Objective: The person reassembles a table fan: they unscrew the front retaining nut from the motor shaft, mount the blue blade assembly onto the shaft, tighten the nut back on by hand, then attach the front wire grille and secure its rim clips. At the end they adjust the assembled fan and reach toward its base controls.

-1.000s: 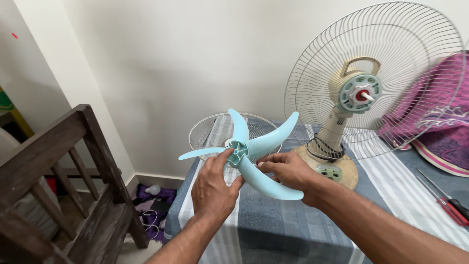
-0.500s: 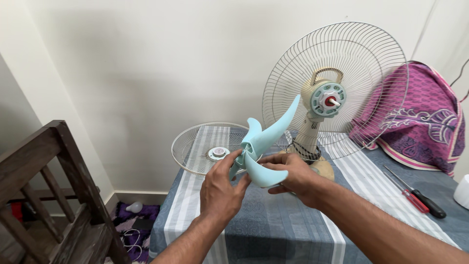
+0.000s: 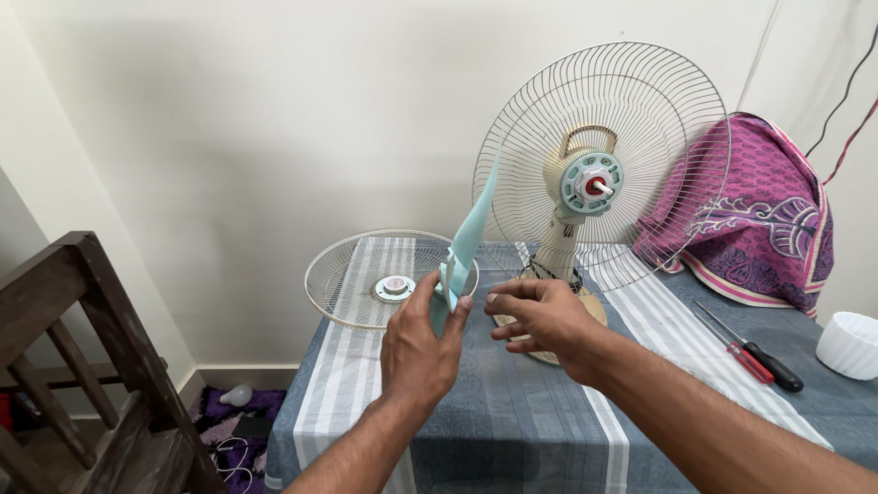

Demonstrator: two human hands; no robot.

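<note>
Left hand: your left hand (image 3: 419, 352) pinches the blade (image 3: 462, 247), thumb and fingers pressed on its hub, and holds it edge-on above the bench (image 3: 512, 421).
Right hand: your right hand (image 3: 541, 318) is spread and loose, fingers pointing left toward the blade, just beside it; you cannot tell from this view whether a fingertip touches it.
Blade: pale blue, turned upright so one vane points up, in the air between the loose grille (image 3: 389, 277) and the fan (image 3: 590, 183).
Fan: it stands on the bench just behind your right hand, rear grille in place, its red shaft tip bare at the centre.
Loose grille: it lies flat on the bench's far left corner, behind your left hand.
Screwdrivers: two screwdrivers (image 3: 745, 348), one red-handled and one black, lie side by side on the right of the bench, well apart from your hands.
Cup: a white ribbed cup (image 3: 851, 343) sits at the right edge.
Cloth: a purple cloth (image 3: 768, 220) is heaped behind the fan.
Chair: a dark wooden chair (image 3: 82, 366) stands left of the bench.
</note>
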